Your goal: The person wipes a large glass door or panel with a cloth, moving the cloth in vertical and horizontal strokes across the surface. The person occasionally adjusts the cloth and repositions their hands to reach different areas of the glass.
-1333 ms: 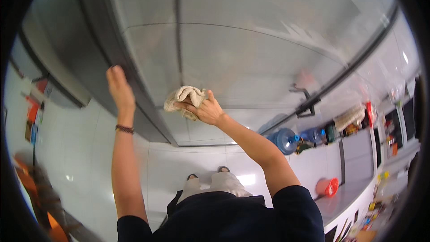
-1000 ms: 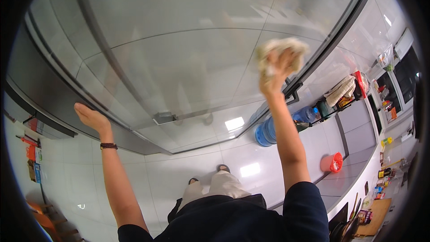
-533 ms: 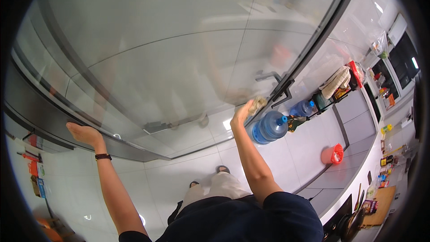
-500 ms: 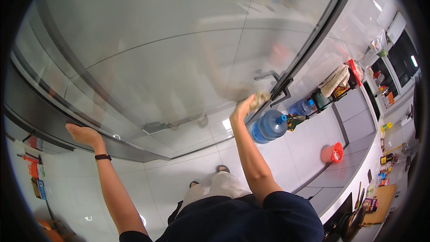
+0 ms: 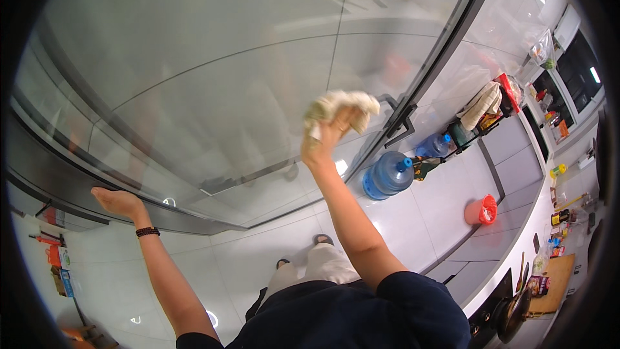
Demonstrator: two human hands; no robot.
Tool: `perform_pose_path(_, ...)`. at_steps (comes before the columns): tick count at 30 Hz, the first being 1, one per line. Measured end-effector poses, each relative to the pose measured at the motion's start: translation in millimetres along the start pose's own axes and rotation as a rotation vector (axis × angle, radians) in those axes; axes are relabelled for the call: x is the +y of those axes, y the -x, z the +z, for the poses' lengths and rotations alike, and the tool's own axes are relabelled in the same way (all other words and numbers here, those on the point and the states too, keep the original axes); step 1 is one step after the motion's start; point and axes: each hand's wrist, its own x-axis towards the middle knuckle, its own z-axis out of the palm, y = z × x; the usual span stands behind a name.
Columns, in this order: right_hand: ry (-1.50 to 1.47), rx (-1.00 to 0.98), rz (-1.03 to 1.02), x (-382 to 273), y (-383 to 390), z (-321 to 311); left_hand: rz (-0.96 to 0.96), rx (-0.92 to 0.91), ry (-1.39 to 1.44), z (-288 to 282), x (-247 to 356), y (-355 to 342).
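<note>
A glass door [image 5: 258, 71] fills the far side, with a dark grey frame [image 5: 71, 171] at left. Toward the middle, the right hand [image 5: 332, 128] grips a bunched pale cloth [image 5: 342, 101], seemingly against the glass, just left of a black handle [image 5: 403, 126]. The left hand [image 5: 121, 202] is at the frame; I can't tell whether its fingers curl. To wipe well, I'd flatten the cloth, press evenly and skirt the handle.
</note>
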Motion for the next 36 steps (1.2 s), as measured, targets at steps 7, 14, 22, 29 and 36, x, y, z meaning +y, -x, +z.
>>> perform_pose_path(7, -0.291, 0.435, 0.831, 70.0, 9.1, -25.1, -0.032, -0.009, 0.023, 4.8, 16.8, 7.1)
perform_pose_path(14, -0.213, 0.233, -0.11, -87.3, -134.7, 9.4, -0.059, -0.006, 0.072, 7.9, 16.5, 6.7)
perform_pose_path(22, 0.102, 0.131, -0.049, -16.9, -69.6, -9.7, -0.032, 0.004, 0.043, 4.8, 9.4, 2.3)
perform_pose_path(29, -0.469, 0.509, 0.612, 44.2, -76.5, -46.8, -0.012, -0.006, 0.022, 3.3, 5.3, 2.0)
perform_pose_path(36, 0.021, 0.356, -0.224, -30.7, -327.8, -96.0, -0.006, -0.004, -0.004, 6.0, -2.1, 4.3)
